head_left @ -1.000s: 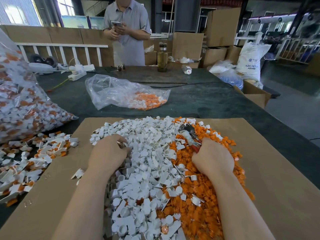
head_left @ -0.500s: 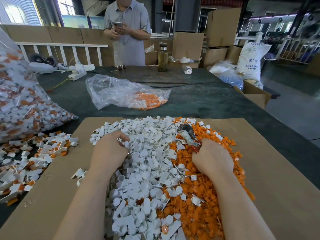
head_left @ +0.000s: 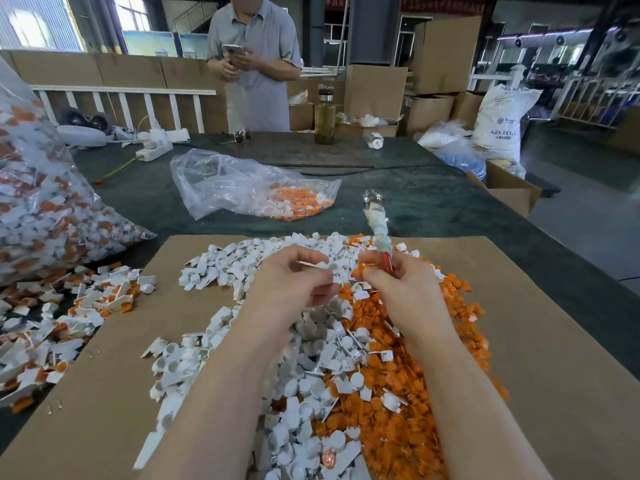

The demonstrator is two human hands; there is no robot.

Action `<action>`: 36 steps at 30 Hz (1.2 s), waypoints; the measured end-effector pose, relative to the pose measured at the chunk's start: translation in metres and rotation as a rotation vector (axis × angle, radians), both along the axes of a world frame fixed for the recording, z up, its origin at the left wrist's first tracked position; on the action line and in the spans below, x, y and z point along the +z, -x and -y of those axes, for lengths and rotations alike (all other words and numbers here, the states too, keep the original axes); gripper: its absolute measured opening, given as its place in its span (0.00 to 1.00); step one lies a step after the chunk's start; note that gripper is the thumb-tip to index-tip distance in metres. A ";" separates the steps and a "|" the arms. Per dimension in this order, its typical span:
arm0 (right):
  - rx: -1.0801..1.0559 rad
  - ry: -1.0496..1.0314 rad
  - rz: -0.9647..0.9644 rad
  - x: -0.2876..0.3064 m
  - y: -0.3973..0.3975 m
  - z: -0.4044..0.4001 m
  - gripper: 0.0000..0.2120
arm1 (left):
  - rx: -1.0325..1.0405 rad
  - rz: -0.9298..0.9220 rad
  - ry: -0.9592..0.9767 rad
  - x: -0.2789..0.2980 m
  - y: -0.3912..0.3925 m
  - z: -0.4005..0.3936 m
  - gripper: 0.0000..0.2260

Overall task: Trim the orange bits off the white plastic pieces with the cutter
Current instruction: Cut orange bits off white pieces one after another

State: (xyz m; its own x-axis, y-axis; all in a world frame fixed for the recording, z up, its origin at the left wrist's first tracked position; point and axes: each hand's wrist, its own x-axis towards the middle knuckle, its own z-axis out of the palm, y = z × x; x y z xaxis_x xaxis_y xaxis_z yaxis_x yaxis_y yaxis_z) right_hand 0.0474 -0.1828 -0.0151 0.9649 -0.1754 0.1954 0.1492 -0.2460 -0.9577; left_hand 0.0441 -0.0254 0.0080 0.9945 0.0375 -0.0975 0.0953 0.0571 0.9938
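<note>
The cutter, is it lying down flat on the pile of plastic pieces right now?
No, the right hand holds the cutter raised above the pile, its metal tip pointing up and away.

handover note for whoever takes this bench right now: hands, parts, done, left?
Left hand: raised over the pile, pinches one white piece.
Right hand: grips the cutter by its red handle, tip pointing up and away, not on the piece.
Cardboard sheet: white pieces pile left and centre, orange bits heaped on the right.
Untrimmed white-and-orange parts lie off the sheet's left edge, more in the big bag.
Done: a large heap trimmed, judging by the piles.
Left: trim the held piece, then the untrimmed stock.
</note>
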 end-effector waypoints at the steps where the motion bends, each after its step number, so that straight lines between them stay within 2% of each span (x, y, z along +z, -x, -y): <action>1: 0.013 -0.017 0.014 0.000 0.001 -0.002 0.08 | -0.006 -0.010 0.041 0.000 0.001 0.005 0.06; 5: 0.064 -0.038 0.028 0.001 0.002 -0.009 0.06 | 0.020 -0.014 0.129 -0.003 0.002 0.013 0.07; 15: 0.144 -0.082 0.076 0.001 0.003 -0.012 0.04 | 0.078 0.006 0.174 -0.003 0.003 0.013 0.08; 19: 0.124 -0.056 0.073 0.000 0.001 -0.012 0.03 | 0.089 0.020 0.164 -0.002 0.003 0.014 0.08; 27: 0.096 -0.049 0.117 0.000 0.004 -0.011 0.08 | 0.103 -0.008 0.170 -0.004 0.002 0.016 0.07; 36: -0.007 -0.090 0.220 0.000 0.004 -0.014 0.04 | 0.096 -0.033 0.185 -0.004 0.003 0.017 0.09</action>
State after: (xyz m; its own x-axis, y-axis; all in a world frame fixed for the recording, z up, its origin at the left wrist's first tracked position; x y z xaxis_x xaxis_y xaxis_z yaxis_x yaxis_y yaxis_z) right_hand 0.0432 -0.1686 -0.0152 0.8994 -0.2081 0.3844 0.3557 -0.1630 -0.9203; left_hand 0.0410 -0.0427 0.0040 0.9834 0.1099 -0.1442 0.1133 0.2485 0.9620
